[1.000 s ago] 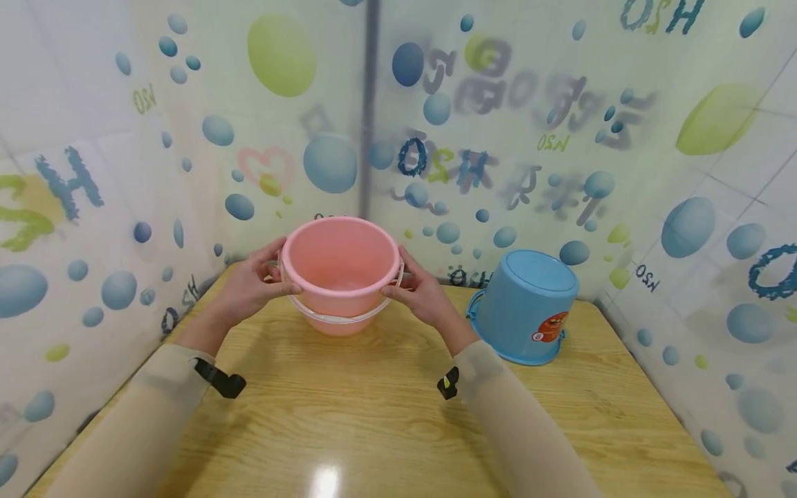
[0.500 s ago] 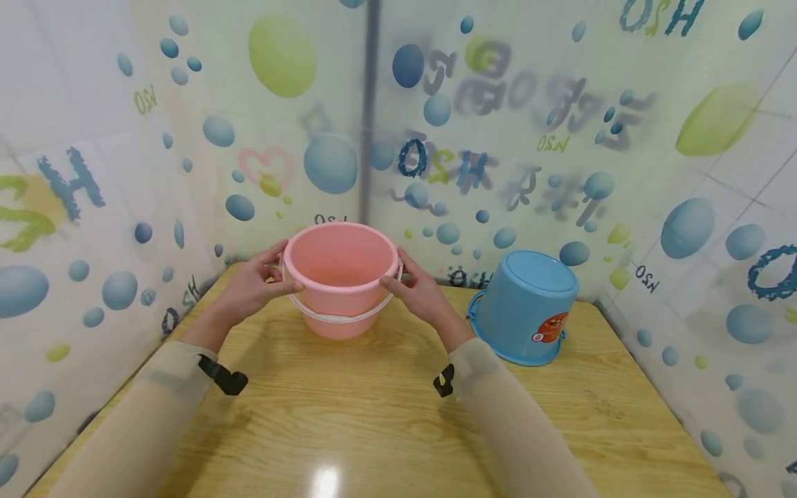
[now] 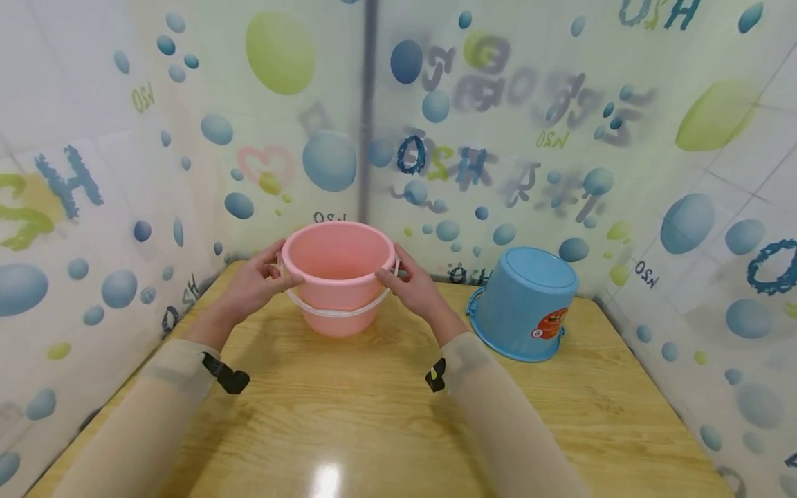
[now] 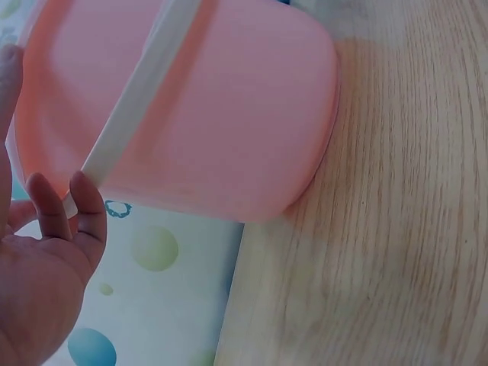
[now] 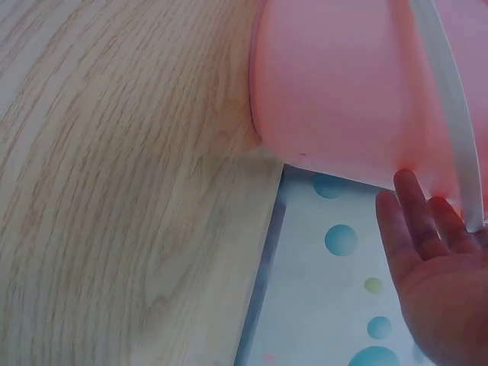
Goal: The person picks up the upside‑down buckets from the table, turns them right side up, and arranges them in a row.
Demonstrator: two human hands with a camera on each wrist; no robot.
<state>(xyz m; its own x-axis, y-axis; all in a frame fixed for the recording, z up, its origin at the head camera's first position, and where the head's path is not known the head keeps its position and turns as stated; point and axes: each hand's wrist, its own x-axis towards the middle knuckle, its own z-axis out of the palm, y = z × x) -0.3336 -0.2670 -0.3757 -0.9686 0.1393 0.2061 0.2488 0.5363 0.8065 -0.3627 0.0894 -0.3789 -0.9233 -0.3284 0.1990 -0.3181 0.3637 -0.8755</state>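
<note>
On counter [image 3: 373, 408]: pink bucket [image 3: 337, 277], upright
Left hand [image 3: 252, 287]: fingers gripping bucket rim
Right hand [image 3: 416, 292]: fingers gripping opposite rim

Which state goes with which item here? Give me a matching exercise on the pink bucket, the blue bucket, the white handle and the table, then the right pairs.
Items:
1. pink bucket
2. blue bucket
3. white handle
4. table

States:
A. upside down, bottom facing up
B. folded down against the pink wall
C. wood grain, with a glare spot near the front
D. upright, mouth open, gripped at the rim by the left hand and the right hand

Pairs: 1-D, 2-A, 3-B, 4-C
</note>
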